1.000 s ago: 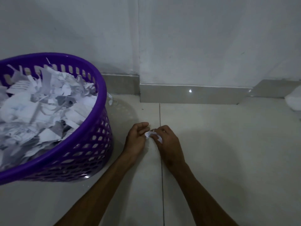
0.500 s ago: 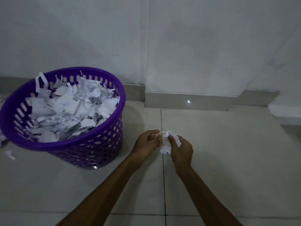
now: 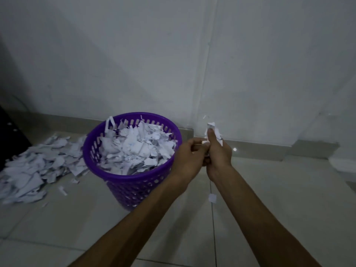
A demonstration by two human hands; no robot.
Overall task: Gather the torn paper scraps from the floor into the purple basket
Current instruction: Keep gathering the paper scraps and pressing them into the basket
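A round purple plastic basket (image 3: 133,177) with a perforated wall stands on the pale tiled floor (image 3: 269,199) near the grey-white wall (image 3: 154,54), heaped to the rim with torn white paper scraps (image 3: 134,149). To its left lies a spread pile of more white paper scraps (image 3: 32,170) on the floor. Just right of the basket's rim, both bare hands are raised together and touching — the left hand (image 3: 189,157) with curled fingers (image 3: 196,144), the right hand (image 3: 218,153) gripping a small bunch of white scraps (image 3: 212,129) that stick up above its thumb. One loose white scrap (image 3: 212,198) shows below the hands — between the forearms.
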